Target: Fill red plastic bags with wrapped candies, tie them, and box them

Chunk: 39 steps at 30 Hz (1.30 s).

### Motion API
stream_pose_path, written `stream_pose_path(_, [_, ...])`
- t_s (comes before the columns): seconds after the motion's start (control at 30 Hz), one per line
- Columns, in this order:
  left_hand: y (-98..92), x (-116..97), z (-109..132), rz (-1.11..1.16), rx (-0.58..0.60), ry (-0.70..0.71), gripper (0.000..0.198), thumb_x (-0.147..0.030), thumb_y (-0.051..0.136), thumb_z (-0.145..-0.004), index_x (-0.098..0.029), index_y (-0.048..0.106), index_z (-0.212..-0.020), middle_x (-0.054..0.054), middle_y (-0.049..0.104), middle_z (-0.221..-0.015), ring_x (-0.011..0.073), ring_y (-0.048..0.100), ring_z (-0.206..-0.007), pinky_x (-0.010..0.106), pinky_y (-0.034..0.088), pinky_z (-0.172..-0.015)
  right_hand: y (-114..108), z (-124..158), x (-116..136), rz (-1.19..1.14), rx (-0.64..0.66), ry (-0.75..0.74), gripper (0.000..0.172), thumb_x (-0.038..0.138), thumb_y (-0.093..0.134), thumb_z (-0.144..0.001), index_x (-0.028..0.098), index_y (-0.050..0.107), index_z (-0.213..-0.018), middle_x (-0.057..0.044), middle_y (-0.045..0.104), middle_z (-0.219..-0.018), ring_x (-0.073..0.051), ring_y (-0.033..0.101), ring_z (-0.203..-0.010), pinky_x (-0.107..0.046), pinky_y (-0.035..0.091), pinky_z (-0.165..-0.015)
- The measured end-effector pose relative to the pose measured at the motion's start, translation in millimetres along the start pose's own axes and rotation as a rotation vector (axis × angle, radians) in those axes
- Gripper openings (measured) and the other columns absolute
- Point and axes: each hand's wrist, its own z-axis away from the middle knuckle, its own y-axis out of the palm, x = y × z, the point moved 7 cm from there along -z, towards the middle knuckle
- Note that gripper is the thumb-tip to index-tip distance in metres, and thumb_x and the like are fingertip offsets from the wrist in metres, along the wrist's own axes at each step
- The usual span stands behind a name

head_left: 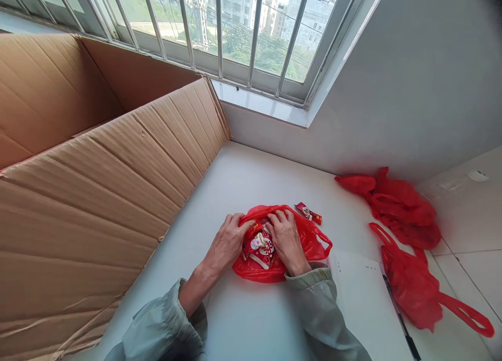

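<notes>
An open red plastic bag [257, 274] lies on the white table, with several small red wrapped packets [264, 246] showing inside it. My left hand [229, 240] is at the bag's left edge, fingers bent and closed on the rim. Over the right part of the opening is my right hand [287, 239], its fingers curled together at the bag and packets; what they pinch, if anything, is hidden. One loose red packet [309, 213] rests on the table just beyond the bag's upper right side.
A large open cardboard box [117, 204] fills the left side. Red plastic bags [411, 282] lie at the right, beside a black pen [402, 319] and a white sheet [364, 303]. Behind the table [259, 172] are a wall and a barred window [251, 36].
</notes>
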Motion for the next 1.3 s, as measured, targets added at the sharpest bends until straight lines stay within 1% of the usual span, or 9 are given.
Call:
stream_pose_path(0.17, [2.8,3.3,-0.8,-0.004,-0.044,-0.039,0.025,-0.026,0.048,-0.093,-0.025,0.063,-0.113,0.009,0.051,-0.109,0.024,0.046,-0.097,0.044,0.048,-0.09,-8.0,1.0,-1.0,-0.081,-0.001,0.03,0.011,0.025,0.054,-0.087,0.019,0.06,-0.094,-0.01,0.059,-0.102,-0.028,0.045,-0.101,-0.043,0.042,-0.087])
stream_pose_path(0.4, [-2.7,13.1,1.8,0.042,-0.05,-0.065,0.027,-0.013,0.05,-0.087,-0.02,0.063,-0.11,0.01,0.053,-0.107,0.0245,0.046,-0.095,0.042,0.049,-0.086,-24.5,7.5,-10.0,-0.285,0.014,0.065,0.01,0.021,0.056,-0.081,0.022,0.048,-0.074,0.003,0.058,-0.072,-0.016,0.053,-0.066,-0.027,0.042,-0.062])
stream_pose_path(0.53, [-8.2,12.9,1.7,0.086,-0.057,-0.057,0.027,-0.01,0.05,-0.086,-0.019,0.062,-0.108,0.01,0.055,-0.11,0.0248,0.048,-0.099,0.042,0.049,-0.086,-33.2,8.7,-14.9,-0.415,-0.02,0.098,0.003,0.024,0.053,-0.083,0.022,0.053,-0.082,0.002,0.064,-0.079,-0.016,0.061,-0.073,-0.027,0.047,-0.068])
stream_pose_path(0.67, [-16.1,12.4,-0.1,0.14,-0.082,-0.06,0.03,-0.009,0.044,-0.087,-0.018,0.06,-0.11,0.009,0.056,-0.11,0.0229,0.052,-0.1,0.04,0.05,-0.088,-41.4,6.2,-10.4,-0.59,-0.06,0.094,0.013,0.029,0.054,-0.087,0.022,0.061,-0.096,-0.001,0.069,-0.096,-0.017,0.065,-0.09,-0.028,0.05,-0.081])
stream_pose_path(0.8, [-21.8,11.1,-1.4,0.192,-0.094,-0.037,0.034,-0.009,0.039,-0.089,-0.021,0.06,-0.112,0.007,0.057,-0.11,0.0205,0.055,-0.102,0.037,0.05,-0.09,-27.4,-1.9,9.2,-0.459,0.037,-0.056,0.018,0.025,0.049,-0.09,0.022,0.064,-0.098,-0.001,0.07,-0.098,-0.017,0.065,-0.091,-0.029,0.051,-0.083])
stream_pose_path(0.93, [-27.8,11.4,-1.6,0.223,-0.12,-0.032,0.033,-0.015,0.039,-0.091,-0.023,0.06,-0.115,0.007,0.057,-0.112,0.02,0.057,-0.102,0.036,0.051,-0.089,-18.3,-7.4,12.9,-0.324,0.009,-0.07,0.031,0.019,0.052,-0.087,0.02,0.06,-0.117,-0.008,0.065,-0.115,-0.023,0.06,-0.106,-0.04,0.048,-0.093])
stream_pose_path(1.13, [-39.4,17.6,0.2,0.23,-0.117,-0.075,0.031,-0.027,0.043,-0.092,-0.026,0.062,-0.117,0.007,0.057,-0.112,0.0214,0.059,-0.103,0.037,0.05,-0.09,-52.1,19.9,2.0,-0.015,0.047,-0.17,0.031,0.014,0.042,-0.091,0.024,0.063,-0.112,-0.005,0.066,-0.111,-0.023,0.054,-0.115,-0.041,0.048,-0.095])
stream_pose_path(1.23, [-36.0,23.5,5.8,0.183,-0.019,-0.093,0.033,-0.03,0.048,-0.09,-0.03,0.06,-0.121,0.007,0.054,-0.12,0.0241,0.057,-0.108,0.039,0.049,-0.092,-70.3,45.4,-18.2,0.209,0.005,-0.174,0.027,0.019,0.057,-0.084,0.023,0.064,-0.109,-0.007,0.061,-0.122,-0.032,0.038,-0.131,-0.055,0.037,-0.104])
stream_pose_path(1.3, [-30.8,28.7,11.5,0.154,0.064,-0.112,0.038,-0.031,0.05,-0.089,-0.033,0.055,-0.127,0.008,0.052,-0.122,0.025,0.056,-0.109,0.04,0.047,-0.093,-73.9,61.4,-30.8,0.329,-0.017,-0.147,0.037,0.022,0.066,-0.077,0.024,0.062,-0.113,-0.009,0.052,-0.134,-0.04,0.025,-0.137,-0.066,0.031,-0.103])
